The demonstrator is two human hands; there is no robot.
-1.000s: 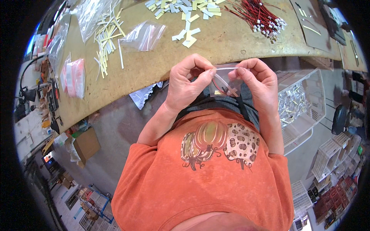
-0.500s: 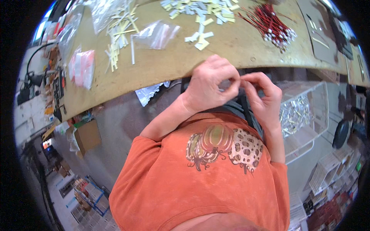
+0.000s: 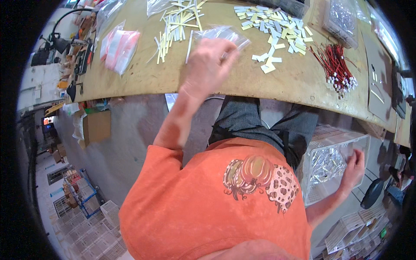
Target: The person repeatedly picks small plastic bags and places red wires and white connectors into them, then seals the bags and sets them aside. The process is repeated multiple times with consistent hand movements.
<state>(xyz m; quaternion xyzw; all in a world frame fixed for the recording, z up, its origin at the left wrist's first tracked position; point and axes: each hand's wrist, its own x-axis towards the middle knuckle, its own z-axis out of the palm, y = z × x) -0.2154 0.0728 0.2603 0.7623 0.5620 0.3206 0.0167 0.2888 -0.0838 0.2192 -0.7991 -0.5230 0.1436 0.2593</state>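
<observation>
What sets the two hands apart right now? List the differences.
The left hand is raised over the workbench at a clear plastic bag; the right hand is lowered beside the body, over a clear bin of shiny packets. The left looks motion-blurred, the right sharper. Both are bare.

On your bench (image 3: 143, 80) you see red wires (image 3: 336, 65), yellow and white strips (image 3: 273, 26) and a pink packet (image 3: 119, 45); a cardboard box (image 3: 96, 126) stands below.

My hands are spread wide apart.
My left hand (image 3: 207, 65) is over the workbench (image 3: 143, 78), touching a clear bag (image 3: 223, 34); paper strips (image 3: 273, 26) and wires (image 3: 336, 65) lie to its right. My right hand (image 3: 354, 164) rests in a bin (image 3: 333, 143) beside my lap.
</observation>
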